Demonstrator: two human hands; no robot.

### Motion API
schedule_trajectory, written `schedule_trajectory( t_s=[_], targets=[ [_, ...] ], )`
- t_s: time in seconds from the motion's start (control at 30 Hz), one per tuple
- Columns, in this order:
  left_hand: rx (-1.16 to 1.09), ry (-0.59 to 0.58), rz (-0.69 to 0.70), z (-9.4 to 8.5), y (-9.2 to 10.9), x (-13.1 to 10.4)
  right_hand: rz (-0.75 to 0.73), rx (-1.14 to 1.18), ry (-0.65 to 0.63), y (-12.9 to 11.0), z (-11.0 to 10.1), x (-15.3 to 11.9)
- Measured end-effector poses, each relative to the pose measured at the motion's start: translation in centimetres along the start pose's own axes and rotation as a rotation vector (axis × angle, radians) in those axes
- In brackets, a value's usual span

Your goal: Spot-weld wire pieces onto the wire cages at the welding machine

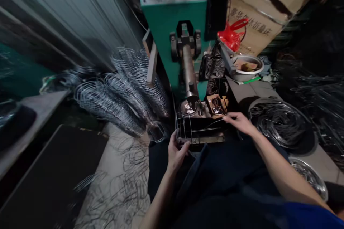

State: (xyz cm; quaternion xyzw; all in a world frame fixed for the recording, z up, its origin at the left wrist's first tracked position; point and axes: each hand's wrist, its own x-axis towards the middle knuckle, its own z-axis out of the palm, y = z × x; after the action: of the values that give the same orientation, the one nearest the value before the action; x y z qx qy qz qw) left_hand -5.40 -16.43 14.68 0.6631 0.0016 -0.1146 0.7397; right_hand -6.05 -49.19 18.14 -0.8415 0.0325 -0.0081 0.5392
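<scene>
We had one green machine (161, 25) standing in front of us, its single metal arm (189, 73) slanting down toward us, and one large cardboard box (258, 14) behind it on the right. At least three stacks of wire rings (107, 103) leaned together to the machine's left. On our right we counted one broad round tray (313, 139) of loose wires, one metal bowl (322, 186) of small pieces nearer us, and one pale basin (248, 75) farther back, with one red plastic bag (232, 37) beside it. One wire frame (184, 125) stood upright below the end of the metal arm, left of one small open carton (216, 106). Both our forearms reached forward, apart from each other. Our left hand (177, 152), palm turned inward and fingers curled upward, gripped the wire frame at its lower edge. Our right hand (240, 123) came in from the right with its fingers pointing left, thumb and forefinger closed in a pinch on one thin wire (212, 124) just in front of the carton.
</scene>
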Motion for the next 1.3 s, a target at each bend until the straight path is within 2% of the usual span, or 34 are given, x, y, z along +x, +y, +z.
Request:
schedule_trajectory(
  t_s=[0.1, 0.17, 0.3, 0.4, 0.47, 0.67, 0.93, 1.3],
  targets=[
    [-0.006, 0.028, -0.009, -0.7, 0.0, -0.1, -0.041, 0.03, 0.196, 0.0, -2.3, -1.1],
    [-0.02, 0.033, -0.012, -0.8, -0.2, 0.0, -0.068, 0.066, 0.24, -0.1, -2.9, -1.4],
    [-0.049, 0.016, -0.025, -0.3, -0.5, 0.0, -0.041, 0.017, 0.168, -1.1, -1.0, -0.5],
    [-0.066, 0.009, -0.036, 0.3, -0.6, -0.3, -0.039, 0.034, 0.221, -2.0, 1.4, 0.6],
    [-0.076, 0.009, -0.039, 0.6, -0.5, -0.5, -0.051, 0.06, 0.21, -2.3, 2.8, 1.1],
    [-0.119, 0.012, -0.034, 1.6, 0.1, -0.6, -0.044, 0.082, 0.125, -1.7, 5.7, 2.0],
    [-0.142, 0.037, -0.032, 2.3, -0.1, 0.4, -0.021, 0.046, 0.125, -0.7, 5.9, 3.8],
    [-0.171, 0.069, -0.007, 3.5, 0.2, 1.8, -0.032, 0.007, 0.146, -1.1, 4.8, 6.2]
  ],
)
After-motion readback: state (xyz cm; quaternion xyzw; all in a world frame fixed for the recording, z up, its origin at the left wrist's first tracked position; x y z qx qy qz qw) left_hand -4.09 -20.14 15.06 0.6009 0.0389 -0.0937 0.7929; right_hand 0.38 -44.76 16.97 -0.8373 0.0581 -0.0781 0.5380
